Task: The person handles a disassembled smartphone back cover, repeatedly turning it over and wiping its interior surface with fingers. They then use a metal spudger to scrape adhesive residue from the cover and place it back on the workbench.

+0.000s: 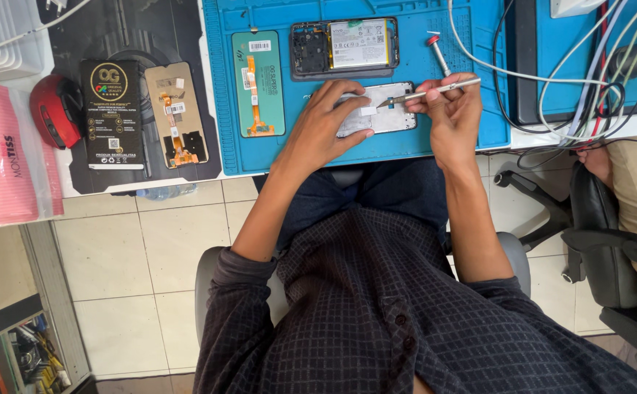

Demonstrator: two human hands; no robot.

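Two hands work at the mat's near edge: left hand [325, 128] pins the grey phone frame [377, 109] flat, steadying it; right hand [446, 109] pinches tweezers [428, 93] onto it. Beyond lies an opened phone [345, 47].

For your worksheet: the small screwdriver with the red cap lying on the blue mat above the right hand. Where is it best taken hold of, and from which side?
Probably the slim metal shaft of the screwdriver, just below its red cap, pinched across from above. It lies flat and slanted on the blue mat, sides bare; the opened phone lies to its left, white cables to its right.
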